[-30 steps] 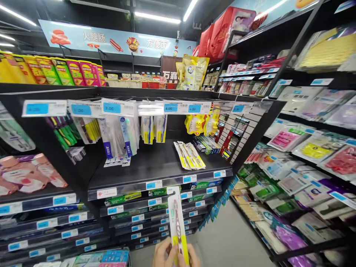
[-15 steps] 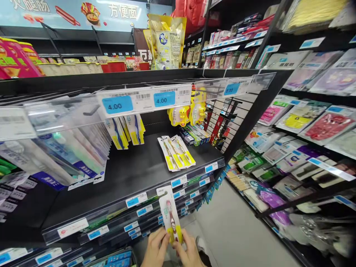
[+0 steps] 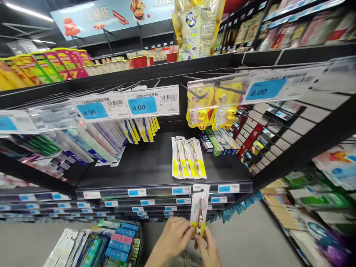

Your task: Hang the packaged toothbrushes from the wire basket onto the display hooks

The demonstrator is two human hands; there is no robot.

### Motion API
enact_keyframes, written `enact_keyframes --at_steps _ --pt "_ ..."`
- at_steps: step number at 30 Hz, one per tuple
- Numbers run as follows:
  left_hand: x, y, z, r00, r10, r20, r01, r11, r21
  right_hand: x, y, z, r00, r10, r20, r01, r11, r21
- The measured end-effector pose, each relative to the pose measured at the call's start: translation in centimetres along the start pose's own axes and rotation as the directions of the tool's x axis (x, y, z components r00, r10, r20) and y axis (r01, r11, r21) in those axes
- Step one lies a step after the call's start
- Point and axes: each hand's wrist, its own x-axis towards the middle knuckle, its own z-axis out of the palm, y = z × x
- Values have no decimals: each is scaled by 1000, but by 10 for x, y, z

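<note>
A packaged toothbrush [image 3: 200,207], brown and white on a white card with a yellow lower part, stands upright between my hands in front of the shelf edge. My left hand [image 3: 175,237] pinches its lower left side. On the lower right side, my right hand [image 3: 207,246] grips the same pack. Several similar packaged toothbrushes [image 3: 187,157] lie side by side on the black shelf [image 3: 139,167] just beyond. More toothbrush packs [image 3: 139,129] hang from hooks to the left, beneath the price tags.
Toothpaste boxes [image 3: 219,141] lie at the shelf's right, under hanging yellow duck packs [image 3: 213,107]. At lower left stands a container filled with boxes and toothbrush packs [image 3: 119,241]. A wire mesh panel [image 3: 267,137] closes the shelf's right side. Another stocked rack [image 3: 319,196] borders the aisle.
The view has swung, facing the shelf more squarely and bringing the filled container at lower left into fuller sight. Both hands still hold the toothbrush pack, now further right in the picture.
</note>
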Motion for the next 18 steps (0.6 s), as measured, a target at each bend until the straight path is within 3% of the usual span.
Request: enact_keyframes --at_steps 4,6,8,10,12,14,16,18 --pt "12 12 -4 1000 20 -24 -18 996 88 10 -2 -23 997 -46 61 48 998 -31" --pt "21 12 -17 987 91 -132 -78 992 101 13 -3 -28 998 -61 29 61 998 -7" --pt "34 6 -40 938 162 -307 -142 986 86 17 -4 -30 996 -86 24 86 996 21" --pt "51 -5 -71 855 204 -477 -171 979 113 21 -6 -30 987 -142 73 140 990 30" --pt "71 -20 -108 781 208 -589 -62 964 259 24 -10 -30 972 -201 125 199 980 33" --pt "93 -36 -147 738 139 -660 145 923 356 26 -14 -29 958 -232 168 229 973 37" --pt "116 -50 -184 688 61 -723 320 869 377 24 -18 -29 950 -243 196 242 970 34" --pt "139 -60 -216 642 3 -767 421 835 355 21 -21 -32 943 -251 221 253 967 17"
